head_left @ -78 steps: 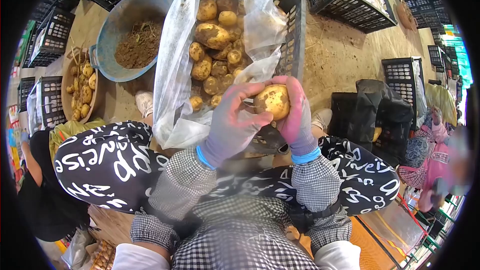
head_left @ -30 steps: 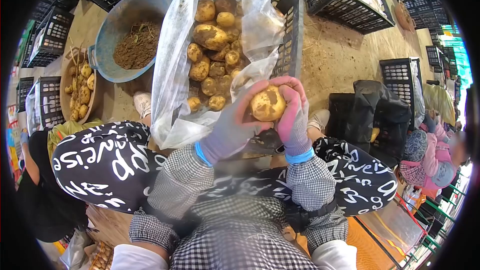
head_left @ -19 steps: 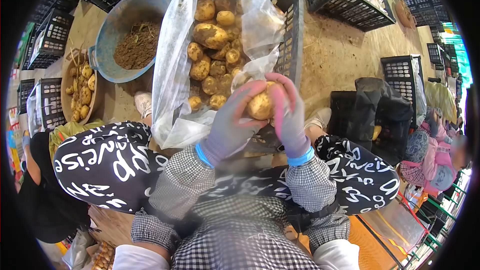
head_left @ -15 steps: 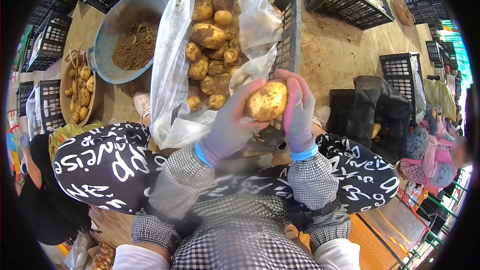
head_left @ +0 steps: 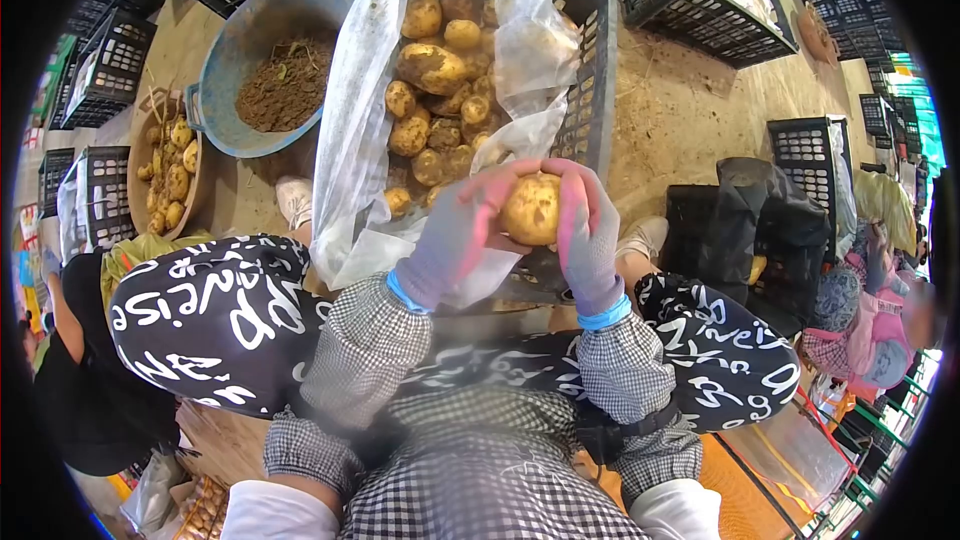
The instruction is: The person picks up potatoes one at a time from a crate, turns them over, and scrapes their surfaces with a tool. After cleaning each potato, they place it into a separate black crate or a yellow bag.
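A yellow potato (head_left: 531,212) with brown soil patches is held up between my two gloved hands. My left hand (head_left: 450,235) curls round its left side, while the fingers of my right hand (head_left: 588,235) wrap its top and right side. Both gloves are grey with pink on the fingers and blue cuffs. Just beyond my hands stands a black plastic crate (head_left: 597,75), lined with white sheeting (head_left: 350,130). Inside it lie several soil-covered potatoes (head_left: 432,68) of mixed sizes. My hands cover the crate's near part.
A blue tub (head_left: 222,120) of soil (head_left: 285,90) stands left of the crate, beside a brown basket (head_left: 197,185) of potatoes. To the right sits a black crate draped with a black bag (head_left: 740,210). Another crate (head_left: 690,15) stands farther back. Other people (head_left: 860,310) are at the right edge.
The potato has been turned in my hands and now shows a rounder outline. My fingers have drawn closer together over its top. The view has shifted slightly.
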